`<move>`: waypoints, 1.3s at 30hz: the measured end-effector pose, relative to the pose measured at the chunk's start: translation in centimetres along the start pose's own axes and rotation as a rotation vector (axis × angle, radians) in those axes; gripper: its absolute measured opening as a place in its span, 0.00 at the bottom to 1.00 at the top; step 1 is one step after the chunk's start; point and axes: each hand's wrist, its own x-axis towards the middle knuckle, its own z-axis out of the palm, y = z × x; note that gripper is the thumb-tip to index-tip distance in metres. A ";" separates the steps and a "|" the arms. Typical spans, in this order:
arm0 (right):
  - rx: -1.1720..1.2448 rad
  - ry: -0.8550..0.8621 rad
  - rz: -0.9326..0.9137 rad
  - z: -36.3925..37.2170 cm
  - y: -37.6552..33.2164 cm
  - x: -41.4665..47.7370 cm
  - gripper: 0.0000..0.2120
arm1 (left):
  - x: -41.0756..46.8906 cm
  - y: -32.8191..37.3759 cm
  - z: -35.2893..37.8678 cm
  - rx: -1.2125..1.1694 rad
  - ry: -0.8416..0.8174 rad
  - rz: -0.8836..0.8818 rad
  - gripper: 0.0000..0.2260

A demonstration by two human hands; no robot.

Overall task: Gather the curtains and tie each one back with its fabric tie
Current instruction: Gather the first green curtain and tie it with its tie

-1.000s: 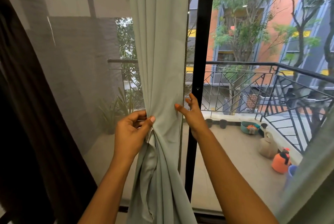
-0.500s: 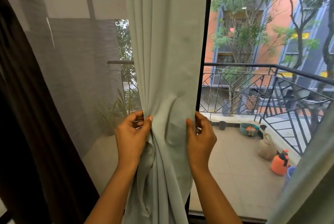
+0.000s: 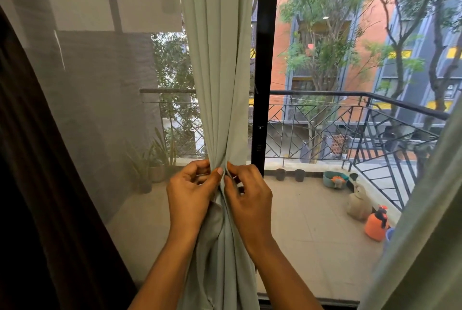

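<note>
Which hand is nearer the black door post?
Right. The right hand pinches the curtain just left of the black post; the left hand pinches it on the far side.

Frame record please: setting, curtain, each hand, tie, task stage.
setting: balcony door, black frame, mesh screen at left
curtain: pale green curtain bunched narrow at hand height
left: left hand grips the bunch
right: right hand pinches the bunch
tie: fabric tie not identifiable
stage: gathered, not yet tied

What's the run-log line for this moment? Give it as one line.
stage: curtain bunched between hands | left hand: pinches pale green curtain | right hand: pinches pale green curtain | tied back: not yet
</note>
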 end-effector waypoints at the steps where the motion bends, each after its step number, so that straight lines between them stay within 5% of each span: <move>1: 0.014 0.004 -0.011 0.1 -0.1 -0.3 0.10 | 0.0 0.1 0.0 -0.009 0.003 0.001 0.08; 12: 0.185 -0.082 -0.052 -0.4 1.0 -0.9 0.15 | 0.4 0.0 -0.3 -0.038 -0.030 -0.031 0.03; 15: 0.176 -0.105 -0.052 -0.2 1.5 -0.8 0.14 | 0.4 0.4 -0.4 -0.040 -0.070 -0.023 0.09; 23: 0.050 -0.324 0.020 -0.3 3.9 -2.4 0.18 | 2.3 0.7 -0.9 0.198 0.009 0.102 0.07; 27: -0.099 -0.024 0.207 -1.9 6.6 -5.3 0.20 | 2.4 0.3 -1.4 0.243 0.084 0.138 0.06; 29: -0.173 0.028 0.117 -2.6 6.9 -6.2 0.19 | 2.5 0.0 -1.5 0.249 0.105 0.160 0.06; 32: -0.541 -0.408 -0.193 -1.8 7.2 -8.9 0.23 | 2.4 -0.4 -1.4 0.230 0.113 0.171 0.08; 33: -0.604 -0.667 -0.129 -1.5 6.8 -9.4 0.26 | 2.3 -0.5 -1.3 0.224 0.111 0.169 0.08; 35: -0.612 -0.919 0.088 -1.2 6.3 -9.5 0.22 | 2.2 -0.6 -1.4 0.211 0.104 0.168 0.06; 37: -0.401 -0.747 0.247 -1.6 5.6 -8.2 0.22 | 2.3 -0.5 -1.5 0.191 0.098 0.161 0.05; 39: -0.202 -0.334 0.190 -1.9 3.8 -5.6 0.24 | 2.4 -0.6 -1.7 0.181 0.085 0.142 0.05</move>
